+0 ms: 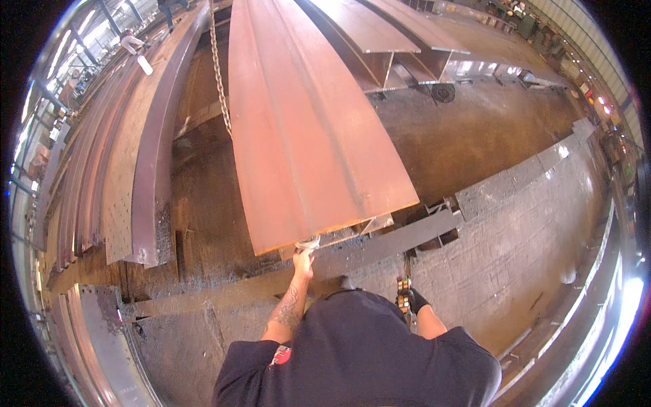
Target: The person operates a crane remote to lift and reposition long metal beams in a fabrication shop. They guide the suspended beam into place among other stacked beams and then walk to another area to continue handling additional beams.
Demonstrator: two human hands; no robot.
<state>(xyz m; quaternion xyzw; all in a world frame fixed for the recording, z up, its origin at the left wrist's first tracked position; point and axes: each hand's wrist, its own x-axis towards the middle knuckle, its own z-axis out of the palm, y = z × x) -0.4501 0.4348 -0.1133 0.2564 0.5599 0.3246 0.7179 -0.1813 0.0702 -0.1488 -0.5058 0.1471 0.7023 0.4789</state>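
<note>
A long reddish-brown steel beam (308, 129) stretches away from me, its broad top face toward me and its near end in front of my body. At that end, my left hand (304, 262) is closed at the beam's lower edge. A whitish patch (308, 242) sits at the fingers; I cannot make out what it is. My right hand (418, 300), in a dark glove, is closed round a hand-held control pendant (404, 294) with pale buttons, low beside my right side. A chain (220, 74) runs up along the beam's left side.
Several long beams (152, 163) lie side by side at left. More steel beams (400, 51) stand beyond at right. A low steel support (393, 237) crosses behind the near end. Another stack (108, 346) is at lower left. A person (129, 42) is at far left.
</note>
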